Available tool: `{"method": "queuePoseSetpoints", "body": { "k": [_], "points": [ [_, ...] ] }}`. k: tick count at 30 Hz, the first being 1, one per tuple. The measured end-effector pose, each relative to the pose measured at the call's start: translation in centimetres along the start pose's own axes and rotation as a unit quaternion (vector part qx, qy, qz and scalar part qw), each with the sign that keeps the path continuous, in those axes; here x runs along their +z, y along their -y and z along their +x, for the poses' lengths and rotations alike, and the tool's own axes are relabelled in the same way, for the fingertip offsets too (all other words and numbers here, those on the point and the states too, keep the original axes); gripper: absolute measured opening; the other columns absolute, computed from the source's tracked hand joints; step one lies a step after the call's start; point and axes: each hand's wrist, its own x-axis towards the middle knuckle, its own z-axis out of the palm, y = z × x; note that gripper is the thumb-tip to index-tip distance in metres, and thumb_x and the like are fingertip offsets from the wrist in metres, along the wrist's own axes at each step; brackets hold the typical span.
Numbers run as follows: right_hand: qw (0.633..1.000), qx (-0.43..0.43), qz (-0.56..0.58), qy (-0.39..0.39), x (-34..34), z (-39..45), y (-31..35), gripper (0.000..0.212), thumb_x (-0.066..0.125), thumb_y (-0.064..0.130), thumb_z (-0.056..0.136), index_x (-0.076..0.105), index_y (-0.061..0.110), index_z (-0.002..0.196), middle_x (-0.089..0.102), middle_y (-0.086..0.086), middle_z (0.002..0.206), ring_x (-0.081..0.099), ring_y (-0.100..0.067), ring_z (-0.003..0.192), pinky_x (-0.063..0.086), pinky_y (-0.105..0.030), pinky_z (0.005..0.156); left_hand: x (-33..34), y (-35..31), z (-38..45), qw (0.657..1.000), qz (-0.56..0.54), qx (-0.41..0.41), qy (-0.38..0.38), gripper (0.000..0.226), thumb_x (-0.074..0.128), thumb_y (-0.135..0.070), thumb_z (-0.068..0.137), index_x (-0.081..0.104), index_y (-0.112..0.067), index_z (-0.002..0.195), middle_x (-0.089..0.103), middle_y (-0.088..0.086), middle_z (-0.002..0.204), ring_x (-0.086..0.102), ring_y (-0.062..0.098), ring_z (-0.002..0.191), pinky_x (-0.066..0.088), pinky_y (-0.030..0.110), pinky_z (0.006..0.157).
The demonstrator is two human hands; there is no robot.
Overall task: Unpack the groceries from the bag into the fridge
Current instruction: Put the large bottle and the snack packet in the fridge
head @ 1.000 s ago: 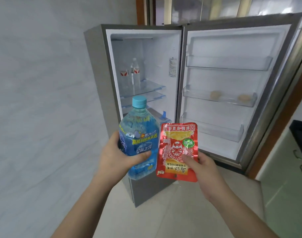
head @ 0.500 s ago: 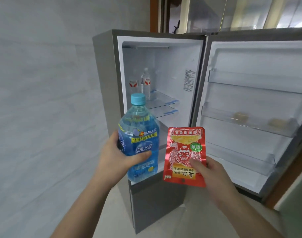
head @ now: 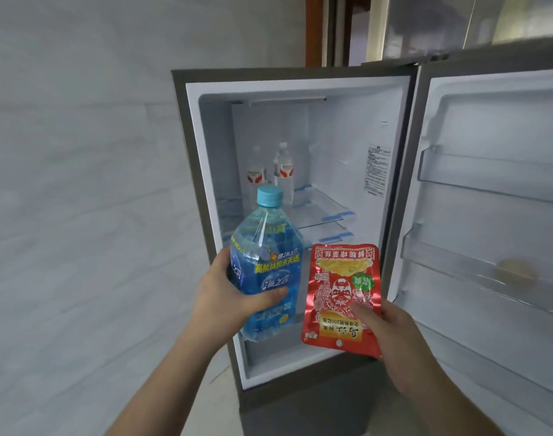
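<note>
My left hand grips a large blue drink bottle with a light-blue cap, held upright in front of the open fridge. Beside it, my right hand holds a red foil snack packet upside down by its lower right corner. Both items hang just outside the fridge's lower opening. Inside, two small water bottles with red labels stand on a glass shelf at the back left. The grocery bag is out of sight.
The fridge door stands open to the right, with clear door racks; a round yellowish item lies in the middle rack. A pale tiled wall fills the left side. A second glass shelf sits below the first.
The view has closed in on the fridge, which now looks larger and more face-on. Both hands, with the bottle and packet, have come nearer its opening.
</note>
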Motion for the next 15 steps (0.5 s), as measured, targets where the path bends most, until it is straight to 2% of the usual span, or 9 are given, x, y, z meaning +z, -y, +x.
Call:
{"method": "queuePoseSetpoints", "body": {
  "k": [3,6,9,12,15],
  "points": [
    [1.000,-0.008,0.004,0.022,-0.7,3.2,-0.3,0.042,0.066,0.049,0.076,0.059,0.031,0.113,0.072,0.009,0.102,0.071,-0.017,0.088,0.053,-0.047,0.090,1.5,0.6,1.2,1.000,0.003,-0.004,-0.017,0.066,0.093,-0.018,0.052,0.057,-0.031,0.107,0.071,-0.021,0.095,0.069,0.001,0.086,0.056,0.018,0.066],
    [0.999,-0.015,-0.001,0.041,-0.6,6.0,-1.4,0.043,0.065,0.052,0.078,0.059,0.031,0.115,0.072,0.010,0.104,0.071,-0.016,0.089,0.054,-0.046,0.089,2.2,1.4,2.2,0.999,-0.001,-0.012,-0.030,0.066,0.093,-0.020,0.050,0.058,-0.029,0.106,0.072,-0.019,0.096,0.070,0.003,0.087,0.057,0.020,0.068],
    [0.998,-0.005,-0.009,0.066,0.1,8.4,-2.3,0.043,0.063,0.055,0.076,0.059,0.031,0.111,0.071,0.011,0.105,0.071,-0.015,0.090,0.054,-0.042,0.089,2.6,2.1,3.6,0.999,-0.005,-0.015,-0.039,0.076,0.097,-0.035,0.042,0.058,-0.031,0.107,0.072,-0.016,0.100,0.070,0.006,0.091,0.058,0.024,0.071],
    [0.996,-0.001,0.001,0.085,1.1,10.7,-2.9,0.036,0.063,0.051,0.079,0.059,0.031,0.109,0.072,0.012,0.102,0.071,-0.014,0.088,0.055,-0.030,0.077,2.8,3.5,5.6,0.998,-0.011,-0.027,-0.054,0.077,0.094,-0.039,0.040,0.059,-0.030,0.108,0.072,-0.013,0.102,0.070,0.009,0.093,0.059,0.028,0.073],
    [0.995,0.010,0.014,0.103,2.1,13.0,-3.4,0.030,0.065,0.045,0.080,0.060,0.030,0.106,0.074,0.010,0.097,0.072,-0.014,0.085,0.054,-0.029,0.074,3.1,5.1,7.6,0.998,-0.016,-0.036,-0.057,0.077,0.093,-0.038,0.041,0.058,-0.029,0.109,0.072,-0.013,0.102,0.070,0.009,0.093,0.059,0.029,0.074]
  ]
}}
